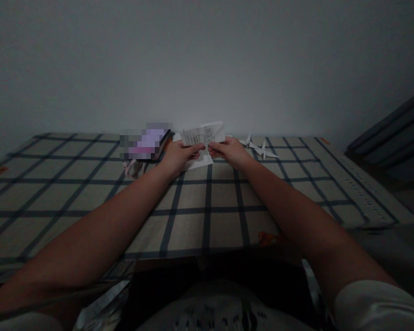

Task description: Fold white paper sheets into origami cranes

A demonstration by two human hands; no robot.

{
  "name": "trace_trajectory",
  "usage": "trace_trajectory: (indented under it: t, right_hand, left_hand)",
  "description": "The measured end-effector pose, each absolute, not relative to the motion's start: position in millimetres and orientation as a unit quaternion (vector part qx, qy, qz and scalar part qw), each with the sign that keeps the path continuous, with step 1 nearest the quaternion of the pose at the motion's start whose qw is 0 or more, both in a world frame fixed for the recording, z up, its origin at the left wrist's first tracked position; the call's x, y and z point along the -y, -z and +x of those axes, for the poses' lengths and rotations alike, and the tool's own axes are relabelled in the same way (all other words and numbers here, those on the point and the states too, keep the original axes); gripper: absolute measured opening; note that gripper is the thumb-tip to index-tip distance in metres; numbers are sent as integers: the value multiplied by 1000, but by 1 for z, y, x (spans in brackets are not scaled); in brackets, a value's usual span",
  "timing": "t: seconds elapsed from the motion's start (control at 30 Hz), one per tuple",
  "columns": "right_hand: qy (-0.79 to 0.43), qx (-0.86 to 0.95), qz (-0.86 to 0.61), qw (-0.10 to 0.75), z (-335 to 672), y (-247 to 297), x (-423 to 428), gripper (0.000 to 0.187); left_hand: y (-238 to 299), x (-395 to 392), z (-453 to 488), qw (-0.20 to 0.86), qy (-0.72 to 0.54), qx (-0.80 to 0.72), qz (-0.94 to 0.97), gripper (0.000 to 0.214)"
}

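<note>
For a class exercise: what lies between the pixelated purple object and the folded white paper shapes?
Head view: left hand and right hand, holding printed white paper; more white paper below.

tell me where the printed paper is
Near the middle of the head view, the printed paper is held by the left hand and the right hand, left of the folded paper shapes on the checked cloth.

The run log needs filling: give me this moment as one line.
left hand: pinching printed paper; right hand: pinching same paper; paper figures: on checked cloth, right side
</note>
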State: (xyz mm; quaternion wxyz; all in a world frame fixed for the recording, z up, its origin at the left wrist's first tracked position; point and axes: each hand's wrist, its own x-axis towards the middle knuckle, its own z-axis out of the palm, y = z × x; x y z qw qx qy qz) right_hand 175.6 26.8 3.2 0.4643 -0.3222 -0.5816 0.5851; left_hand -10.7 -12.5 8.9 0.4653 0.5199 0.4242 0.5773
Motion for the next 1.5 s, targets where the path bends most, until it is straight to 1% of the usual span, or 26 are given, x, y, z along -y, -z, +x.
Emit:
trace_trajectory:
  t: [0.13,0.23,0.33,0.4,0.5,0.63,0.83,1.0,1.17,1.3,1.4,1.5]
  right_hand:
    - [-543,610,-337,468,176,-4,-28,31]
    - [-570,592,-310,479,173,-6,-24,34]
    - [-610,560,-284,483,170,-8,-19,39]
    - [-612,561,-284,480,169,-9,-17,41]
    - [-565,600,-305,478,170,-8,-17,39]
    - [-492,642,-330,486,173,-6,-19,33]
    - [-451,665,-340,489,171,-10,-15,31]
    - [-435,677,-306,509,170,-11,-13,32]
    - [-415,720,-272,484,175,-6,-16,31]
    - [-426,718,-283,472,175,-7,-16,35]
    - [-451,691,-293,483,173,-10,-15,40]
    - [-467,675,-293,490,172,-12,-15,40]
  left_hand:
    - [-11,15,-10,450,-573,-429,534,40]
    - [-11,15,-10,447,-574,-429,535,41]
    - [-9,13,-10,470,-580,-414,521,42]
    - [-7,12,-9,488,-584,-402,510,40]
    - [-6,11,-9,497,-586,-392,506,39]
    - [-6,12,-8,483,-580,-397,521,40]
    - [-10,16,-9,431,-570,-421,558,38]
    - [-13,17,-10,424,-563,-433,562,37]
    - [-12,17,-12,435,-553,-426,569,34]
    - [-12,17,-14,459,-546,-408,569,33]
    - [-13,15,-16,468,-541,-405,570,34]
    - [-12,13,-16,476,-542,-395,569,33]
